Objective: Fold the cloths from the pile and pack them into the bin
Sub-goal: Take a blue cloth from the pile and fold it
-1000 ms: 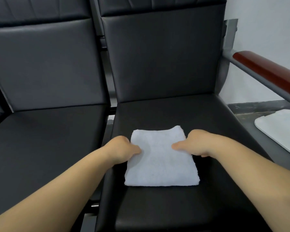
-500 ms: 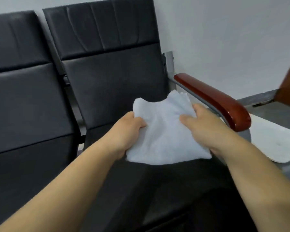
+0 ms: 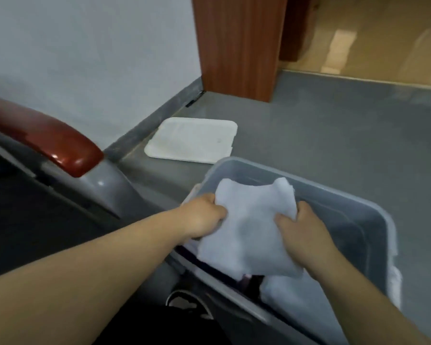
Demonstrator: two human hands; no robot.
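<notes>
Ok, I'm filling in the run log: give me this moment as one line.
stage: packing | left hand: grips folded cloth | right hand: grips it too | folded cloth: over bin, not released

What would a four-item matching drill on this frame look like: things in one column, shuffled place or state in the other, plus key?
Things:
1. folded cloth
2. bin
3. white tray
4. armrest

Place or state:
A. lies flat on the floor by the wall
B. gripped by the left hand and the right hand
C. translucent grey, open, directly under the hands
D. glossy red-brown, at the left of the view

Pairs: 1-B, 2-C, 3-A, 4-D
</notes>
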